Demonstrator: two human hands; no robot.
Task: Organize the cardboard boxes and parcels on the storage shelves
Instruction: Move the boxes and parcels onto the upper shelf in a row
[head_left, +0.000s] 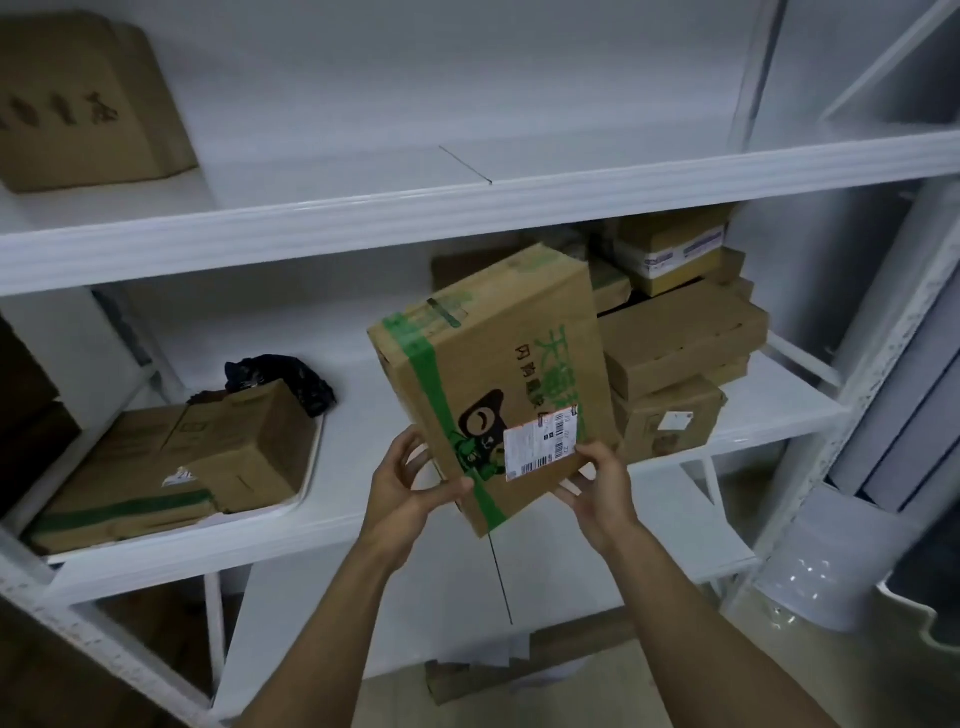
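Cardboard with green tape fills the centre of the frame: I hold the box tilted in the air, in front of the middle shelf. My left hand curls round its lower left corner, thumb on the front face. My right hand pinches the lower right corner, just beside the white shipping label.

I judge this the placing step: the box is lifted and not yet set down. Next it wants levelling and sliding onto the bare white stretch of shelf at centre, left of the stack of boxes at the right, without knocking that stack.

At lower left a tray holds flattened cartons, with a black bag behind them. At upper left one brown box lies on the upper shelf. The shelving is white metal against a white wall, and more cardboard lies on the floor at bottom centre.
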